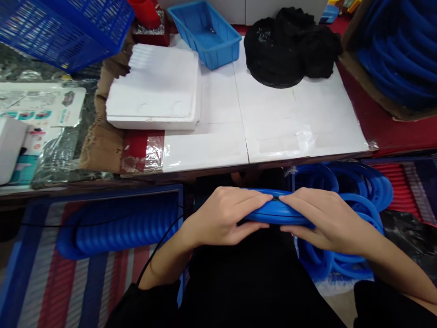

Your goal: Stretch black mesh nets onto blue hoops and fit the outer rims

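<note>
Both hands hold a blue plastic ring (262, 208), seen nearly edge-on in front of my body. My left hand (227, 214) grips its left part, thumb below and fingers on top. On the right part, my right hand (322, 218) is closed the same way. The fingertips of both hands almost meet over a small black bit (276, 198) on the ring's upper edge; what it is cannot be made out. A thin dark line runs along the ring's side. On the table beyond lies a pile of black mesh fabric (290, 48).
A white foam block (153, 86) and a light blue bin (223, 57) are on the white-covered table (218, 141). A blue basket (68, 32) stands back left. More blue rings fill a crate (180, 214) at left, a bag at right (362, 182) and a cardboard box (382, 98).
</note>
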